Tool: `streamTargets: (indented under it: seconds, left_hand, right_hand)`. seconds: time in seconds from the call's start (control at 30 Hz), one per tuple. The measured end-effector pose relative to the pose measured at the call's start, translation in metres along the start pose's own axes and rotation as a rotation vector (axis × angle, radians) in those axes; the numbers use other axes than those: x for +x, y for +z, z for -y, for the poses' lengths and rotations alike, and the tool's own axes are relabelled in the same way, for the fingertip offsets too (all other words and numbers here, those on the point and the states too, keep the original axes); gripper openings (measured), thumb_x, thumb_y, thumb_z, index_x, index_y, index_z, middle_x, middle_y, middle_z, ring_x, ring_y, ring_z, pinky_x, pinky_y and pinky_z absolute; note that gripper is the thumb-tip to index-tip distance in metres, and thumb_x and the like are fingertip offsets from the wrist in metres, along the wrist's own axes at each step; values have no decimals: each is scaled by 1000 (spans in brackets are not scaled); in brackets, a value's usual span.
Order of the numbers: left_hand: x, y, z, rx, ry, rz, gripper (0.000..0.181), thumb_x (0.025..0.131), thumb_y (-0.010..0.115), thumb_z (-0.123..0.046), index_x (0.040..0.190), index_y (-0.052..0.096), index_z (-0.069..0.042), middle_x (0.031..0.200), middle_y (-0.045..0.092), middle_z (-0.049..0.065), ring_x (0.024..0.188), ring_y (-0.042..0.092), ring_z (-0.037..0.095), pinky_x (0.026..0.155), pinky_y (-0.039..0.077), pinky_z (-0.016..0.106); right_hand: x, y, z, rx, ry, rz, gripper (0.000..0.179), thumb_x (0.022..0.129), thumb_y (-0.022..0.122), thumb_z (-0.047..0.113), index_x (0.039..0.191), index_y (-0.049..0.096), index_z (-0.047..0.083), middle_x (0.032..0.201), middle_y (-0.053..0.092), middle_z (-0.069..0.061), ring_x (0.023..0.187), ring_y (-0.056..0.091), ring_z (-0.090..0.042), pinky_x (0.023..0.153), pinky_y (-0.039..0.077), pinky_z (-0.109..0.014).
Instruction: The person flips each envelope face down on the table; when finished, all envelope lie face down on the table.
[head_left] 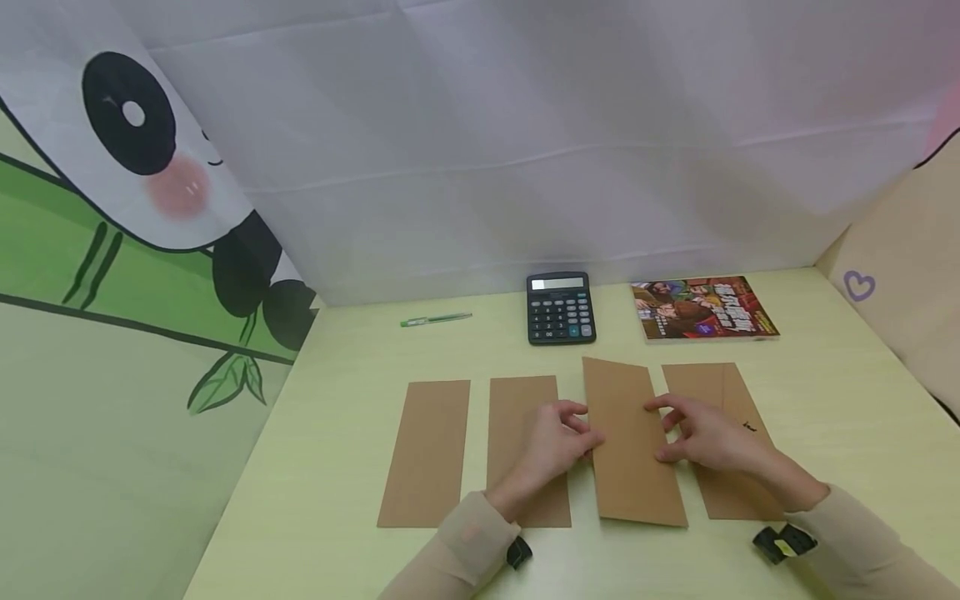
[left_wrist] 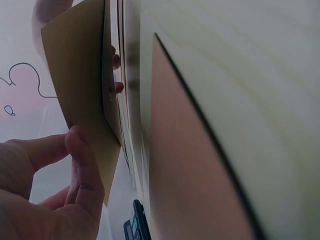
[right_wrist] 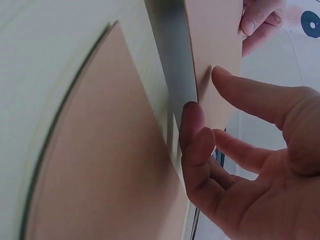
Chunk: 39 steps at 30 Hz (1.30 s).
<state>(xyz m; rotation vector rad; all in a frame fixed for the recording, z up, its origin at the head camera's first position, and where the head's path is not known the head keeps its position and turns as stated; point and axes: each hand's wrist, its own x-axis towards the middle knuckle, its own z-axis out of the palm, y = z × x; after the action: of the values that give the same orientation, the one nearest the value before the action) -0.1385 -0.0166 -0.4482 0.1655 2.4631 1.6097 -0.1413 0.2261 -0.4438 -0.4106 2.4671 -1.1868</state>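
Above the table is a brown cardboard piece (head_left: 628, 442), held between both hands and tilted. It looks double-layered, like a folded sheet, in the left wrist view. My left hand (head_left: 558, 442) pinches its left edge with the thumb and fingers. On the opposite edge, my right hand (head_left: 708, 433) holds it, thumb on one face and fingertips (left_wrist: 118, 87) round the other side. A flat cardboard piece (head_left: 521, 417) lies beneath my left hand, and another piece (head_left: 738, 483) with a small black mark lies under my right. A further flat piece (head_left: 426, 454) is farthest left.
Along the back of the pale table (head_left: 330, 433) lie a green pen (head_left: 437, 319), a black calculator (head_left: 560, 308) and a colourful book (head_left: 705, 308). A white cloth (head_left: 480, 150) hangs behind the table, with printed panels at both sides.
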Motion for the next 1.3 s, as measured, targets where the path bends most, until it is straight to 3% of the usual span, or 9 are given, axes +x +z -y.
streamTargets:
  seconds: [0.2,0.27,0.37,0.47,0.8,1.1,1.3]
  left_hand:
    - [2,0,3,151,-30,82,54,72,83,-9,120,62,6,66,61,-8,53,56,5,50,45,22]
    - [2,0,3,234,-15,112,44,72,83,-10,109,66,5,62,58,-8,52,52,4,49,42,21]
    - [0,-1,2,333,6,150,22,72,83,-11,82,67,-2,56,54,-7,49,47,5,45,37,21]
    - [-1,-1,1,392,0,178,27,71,83,-12,66,56,-10,52,52,-5,45,45,7,42,34,22]
    - [-2,4,-2,442,-85,212,29,70,85,-16,72,56,-10,53,55,0,44,50,12,44,39,25]
    - [-3,4,1,423,-50,200,28,70,85,-18,71,57,-12,51,54,-3,43,49,9,42,38,23]
    - [-3,2,0,417,25,209,25,73,82,-17,73,57,-10,54,52,-6,46,46,6,44,36,22]
  right_hand:
    - [2,2,2,-75,8,-30,64,72,84,14,127,52,1,94,56,-9,71,55,-19,63,44,-34]
    - [3,2,5,-108,18,-36,65,72,84,15,126,53,1,94,56,-9,71,54,-18,63,44,-35]
    - [4,3,9,-157,35,-31,65,72,84,18,126,54,-1,95,58,-9,73,52,-19,63,44,-35]
    - [6,3,11,-199,58,-20,66,73,84,20,127,54,-2,98,59,-10,74,52,-19,64,45,-34]
    - [9,6,11,-272,92,-28,67,71,85,25,126,56,0,99,59,-9,88,54,-27,73,45,-45]
    - [9,7,9,-285,107,-35,69,69,86,29,126,56,2,100,59,-10,91,53,-29,75,44,-48]
    - [6,0,9,-243,106,-50,74,68,86,31,127,54,0,103,58,-13,88,53,-28,73,46,-43]
